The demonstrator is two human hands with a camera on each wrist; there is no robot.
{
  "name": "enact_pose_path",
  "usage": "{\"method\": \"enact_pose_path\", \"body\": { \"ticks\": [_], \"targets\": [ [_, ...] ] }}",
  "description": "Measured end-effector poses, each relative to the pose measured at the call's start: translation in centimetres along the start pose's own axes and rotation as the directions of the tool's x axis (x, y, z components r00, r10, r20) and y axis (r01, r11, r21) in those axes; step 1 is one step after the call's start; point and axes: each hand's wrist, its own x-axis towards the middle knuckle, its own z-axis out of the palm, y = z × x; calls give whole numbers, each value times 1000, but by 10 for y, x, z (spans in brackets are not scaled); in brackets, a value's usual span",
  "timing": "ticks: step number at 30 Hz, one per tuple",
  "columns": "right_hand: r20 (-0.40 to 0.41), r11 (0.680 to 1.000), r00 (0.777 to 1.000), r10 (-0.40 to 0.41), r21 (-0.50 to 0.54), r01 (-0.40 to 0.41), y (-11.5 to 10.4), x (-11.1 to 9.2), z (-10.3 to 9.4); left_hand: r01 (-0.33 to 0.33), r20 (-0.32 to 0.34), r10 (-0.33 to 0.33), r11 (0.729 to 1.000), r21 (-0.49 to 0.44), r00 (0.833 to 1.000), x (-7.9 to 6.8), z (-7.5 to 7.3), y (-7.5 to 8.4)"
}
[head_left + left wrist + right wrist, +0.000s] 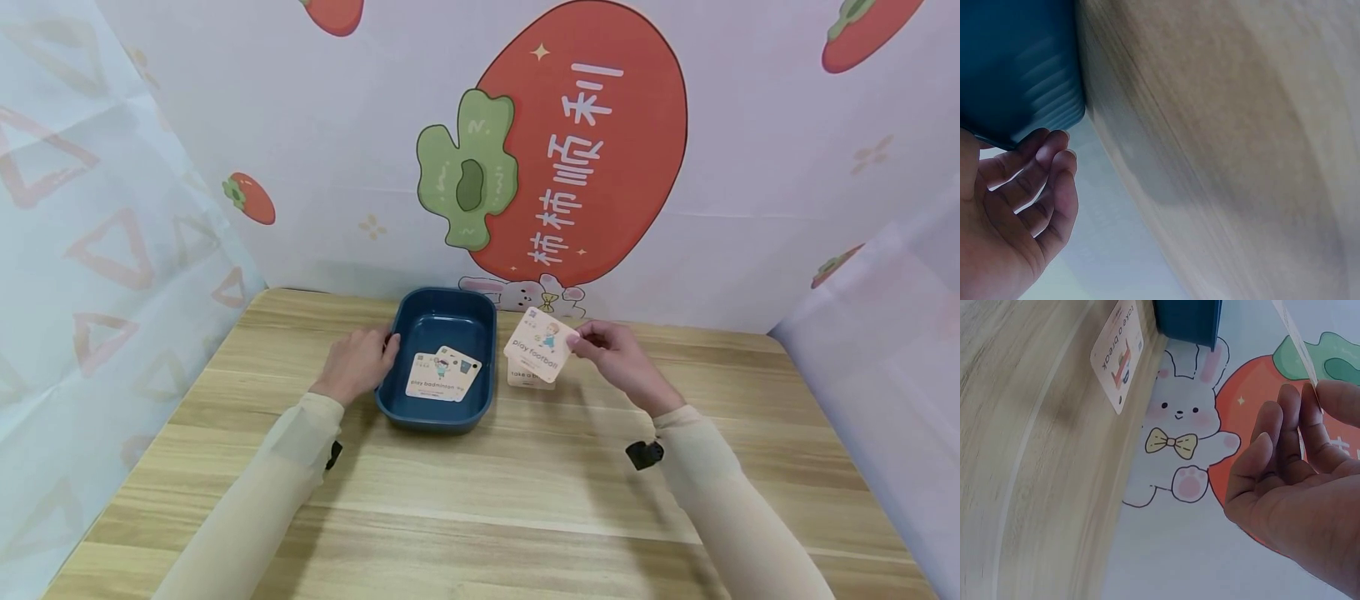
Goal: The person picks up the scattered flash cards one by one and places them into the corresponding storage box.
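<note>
In the head view my left hand (358,362) holds the left rim of a dark blue plastic tray (435,423). The left wrist view shows its fingers curled at the tray's edge. Inside the tray lie a "play badminton" card (433,383) and another card partly under it. My right hand (618,358) pinches a "play football" flash card (542,343) by its right edge, between thumb and fingers. This card is raised just right of the tray. Beneath it on the table, a "take a break" card (1119,359) is partly covered in the head view.
The tray stands on a wood-grain table (480,517), near its back edge. Behind rises a white backdrop (337,167) printed with persimmons and a rabbit. More printed sheeting hangs at the left and right sides.
</note>
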Motion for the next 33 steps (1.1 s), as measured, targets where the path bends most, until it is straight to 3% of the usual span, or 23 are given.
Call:
{"method": "enact_pose_path", "body": {
  "ticks": [24,33],
  "targets": [
    [64,999,998,-13,46,10,-8,15,45,0,-2,0,1000,-5,1000,0,-2,2],
    [66,1000,998,-7,11,6,-6,18,60,0,-3,0,1000,-10,1000,-1,-1,2]
  ]
}}
